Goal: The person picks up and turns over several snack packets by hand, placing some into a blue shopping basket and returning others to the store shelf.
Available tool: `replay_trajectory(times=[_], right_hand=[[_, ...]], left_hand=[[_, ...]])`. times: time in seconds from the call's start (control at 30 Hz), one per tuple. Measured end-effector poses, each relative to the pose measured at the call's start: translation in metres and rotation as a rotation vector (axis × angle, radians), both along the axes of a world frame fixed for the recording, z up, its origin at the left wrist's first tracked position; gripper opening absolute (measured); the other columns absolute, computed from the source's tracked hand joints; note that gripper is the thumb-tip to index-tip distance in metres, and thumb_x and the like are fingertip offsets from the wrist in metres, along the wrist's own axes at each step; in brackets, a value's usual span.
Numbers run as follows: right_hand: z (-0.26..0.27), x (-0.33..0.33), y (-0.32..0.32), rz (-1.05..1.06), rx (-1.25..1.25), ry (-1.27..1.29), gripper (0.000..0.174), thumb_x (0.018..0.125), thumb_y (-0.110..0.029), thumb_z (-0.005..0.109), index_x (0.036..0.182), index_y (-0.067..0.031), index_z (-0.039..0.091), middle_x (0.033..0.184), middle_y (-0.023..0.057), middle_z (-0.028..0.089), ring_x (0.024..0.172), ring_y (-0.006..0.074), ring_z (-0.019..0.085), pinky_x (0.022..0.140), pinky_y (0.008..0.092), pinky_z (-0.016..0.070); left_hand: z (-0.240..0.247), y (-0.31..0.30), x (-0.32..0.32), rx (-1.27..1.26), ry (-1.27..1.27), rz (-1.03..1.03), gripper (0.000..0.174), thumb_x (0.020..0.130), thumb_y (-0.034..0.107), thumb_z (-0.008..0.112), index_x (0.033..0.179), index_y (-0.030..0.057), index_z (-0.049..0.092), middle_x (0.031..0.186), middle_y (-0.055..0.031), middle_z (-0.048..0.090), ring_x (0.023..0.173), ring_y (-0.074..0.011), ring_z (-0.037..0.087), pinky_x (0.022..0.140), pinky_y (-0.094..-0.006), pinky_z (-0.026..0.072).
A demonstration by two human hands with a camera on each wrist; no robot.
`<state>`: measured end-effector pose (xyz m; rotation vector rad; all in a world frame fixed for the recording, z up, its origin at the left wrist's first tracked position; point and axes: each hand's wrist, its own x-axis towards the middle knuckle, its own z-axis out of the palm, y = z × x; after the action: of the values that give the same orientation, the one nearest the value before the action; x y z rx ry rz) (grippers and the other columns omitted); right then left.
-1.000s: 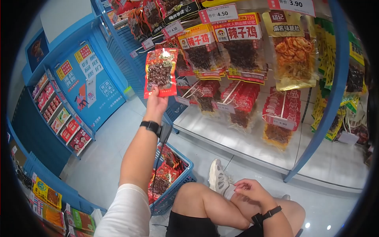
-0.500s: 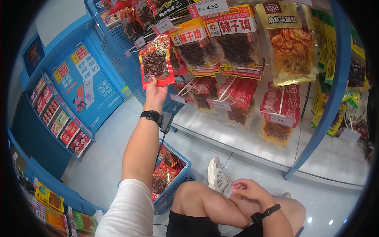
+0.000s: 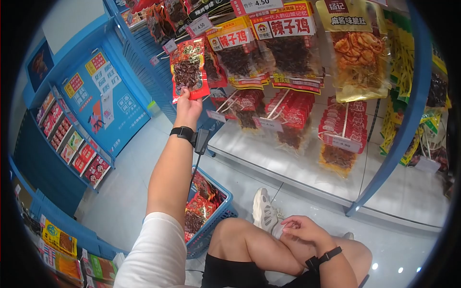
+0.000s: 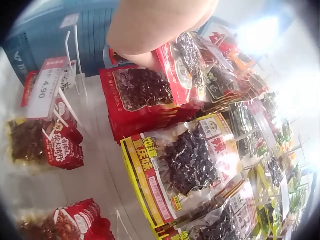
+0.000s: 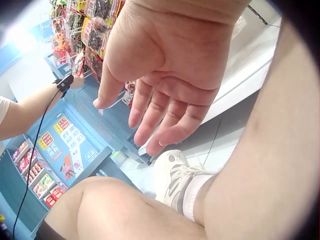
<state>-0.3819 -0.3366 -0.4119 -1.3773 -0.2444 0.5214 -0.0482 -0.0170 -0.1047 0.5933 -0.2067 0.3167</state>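
My left hand (image 3: 188, 109) is stretched out to the shelf rack and pinches the bottom edge of a red snack packet (image 3: 189, 72) with dark pieces in its window. The packet is upright and overlaps similar red packets hanging behind it. In the left wrist view, the thumb side of the hand (image 4: 155, 27) covers part of the held packet (image 4: 172, 70), close over a hanging stack of red packets (image 4: 142, 90). My right hand (image 3: 305, 229) lies idle above my crossed legs, fingers loosely bent; the right wrist view shows its palm (image 5: 170, 65) with nothing in it.
Yellow-topped packs (image 3: 235, 43) and a gold pouch (image 3: 359, 57) hang to the right of the held packet. Smaller red packs (image 3: 290, 117) hang lower, above a white shelf base (image 3: 269, 153). A blue basket (image 3: 225, 211) with red packets stands beside my knee.
My left hand has moved the packet up and slightly left in the head view, so that it lines up with the hanging red packets. The right hand stays in place.
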Motion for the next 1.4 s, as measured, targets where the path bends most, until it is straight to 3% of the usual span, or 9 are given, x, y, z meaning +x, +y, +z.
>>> replay_trajectory(times=[0.37, 0.53, 0.87, 1.07, 1.13, 1.17, 1.27, 1.33, 1.4], right_hand=[[0.0, -0.001, 0.0, 0.003, -0.013, 0.011, 0.033, 0.085, -0.019, 0.076, 0.112, -0.0043, 0.066, 0.092, 0.0032, 0.059, 0.074, 0.0075, 0.055, 0.064, 0.0211, 0.0479], [0.003, 0.0, 0.0, 0.009, -0.035, -0.013, 0.033, 0.085, -0.019, 0.077, 0.112, -0.0046, 0.065, 0.091, 0.0026, 0.06, 0.073, 0.007, 0.054, 0.064, 0.0213, 0.0476], [0.001, 0.0, 0.001, 0.023, -0.031, 0.028, 0.034, 0.084, -0.02, 0.077, 0.113, -0.0044, 0.065, 0.091, 0.0021, 0.06, 0.074, 0.0067, 0.053, 0.065, 0.0208, 0.0474], [-0.004, -0.001, -0.001, 0.014, -0.071, 0.049, 0.035, 0.084, -0.02, 0.077, 0.112, -0.0046, 0.065, 0.091, 0.0016, 0.06, 0.075, 0.0066, 0.054, 0.065, 0.0208, 0.0473], [-0.008, 0.0, 0.0, 0.018, -0.037, -0.025, 0.034, 0.085, -0.019, 0.077, 0.113, -0.0044, 0.065, 0.09, 0.0011, 0.061, 0.076, 0.0064, 0.054, 0.066, 0.0207, 0.0475], [-0.008, 0.0, -0.001, 0.031, -0.045, -0.01, 0.034, 0.085, -0.019, 0.077, 0.113, -0.0044, 0.065, 0.09, 0.0011, 0.061, 0.076, 0.0064, 0.054, 0.066, 0.0207, 0.0475], [0.003, 0.006, -0.002, 0.056, -0.074, 0.115, 0.034, 0.085, -0.018, 0.076, 0.115, -0.0044, 0.064, 0.089, 0.0005, 0.062, 0.076, 0.0062, 0.055, 0.069, 0.0208, 0.0479], [0.009, 0.003, -0.002, 0.026, -0.057, 0.093, 0.033, 0.087, -0.013, 0.073, 0.116, -0.0023, 0.062, 0.093, 0.002, 0.063, 0.081, 0.0091, 0.06, 0.075, 0.0246, 0.0505], [0.009, 0.0, -0.003, 0.048, -0.066, 0.096, 0.033, 0.087, -0.013, 0.073, 0.117, -0.0023, 0.062, 0.093, 0.0027, 0.064, 0.082, 0.0096, 0.06, 0.076, 0.0252, 0.0505]], left_hand=[[0.003, 0.0, 0.002, -0.068, 0.053, 0.074, 0.016, 0.1, 0.01, 0.05, 0.115, 0.0073, 0.056, 0.121, -0.0092, 0.062, 0.112, -0.0256, 0.061, 0.098, -0.0465, 0.0505], [0.001, 0.006, 0.01, -0.057, -0.013, 0.013, 0.021, 0.101, 0.012, 0.046, 0.12, 0.0053, 0.052, 0.125, -0.0127, 0.058, 0.115, -0.0283, 0.059, 0.1, -0.0483, 0.05], [0.002, -0.006, 0.016, -0.054, 0.062, -0.002, 0.019, 0.101, 0.01, 0.045, 0.118, 0.0042, 0.051, 0.124, -0.0126, 0.059, 0.114, -0.0285, 0.059, 0.099, -0.048, 0.0508], [-0.003, -0.008, 0.062, 0.036, 0.137, -0.061, 0.022, 0.102, 0.014, 0.045, 0.122, 0.0043, 0.05, 0.119, -0.0144, 0.059, 0.107, -0.0289, 0.061, 0.097, -0.0454, 0.0514], [-0.009, -0.014, 0.06, 0.214, 0.295, -0.019, 0.027, 0.102, 0.019, 0.047, 0.125, 0.0056, 0.049, 0.119, -0.0173, 0.058, 0.107, -0.0299, 0.059, 0.096, -0.0437, 0.0509], [-0.014, -0.014, 0.057, 0.267, 0.453, 0.009, 0.031, 0.099, 0.025, 0.053, 0.122, 0.004, 0.049, 0.114, -0.0188, 0.06, 0.099, -0.0321, 0.063, 0.088, -0.0423, 0.0551], [-0.033, -0.006, 0.042, 0.401, 0.647, 0.05, 0.032, 0.097, 0.026, 0.056, 0.12, 0.0039, 0.049, 0.112, -0.0198, 0.059, 0.098, -0.0319, 0.063, 0.083, -0.0426, 0.0569], [-0.044, 0.016, 0.026, 0.579, 0.524, 0.022, 0.028, 0.094, 0.019, 0.056, 0.116, 0.0031, 0.049, 0.114, -0.0193, 0.058, 0.095, -0.0309, 0.064, 0.081, -0.0436, 0.0577], [-0.046, 0.037, -0.006, 0.459, 0.44, -0.117, 0.024, 0.092, 0.016, 0.059, 0.111, 0.0031, 0.054, 0.116, -0.0165, 0.059, 0.097, -0.0283, 0.064, 0.081, -0.0395, 0.0573]])
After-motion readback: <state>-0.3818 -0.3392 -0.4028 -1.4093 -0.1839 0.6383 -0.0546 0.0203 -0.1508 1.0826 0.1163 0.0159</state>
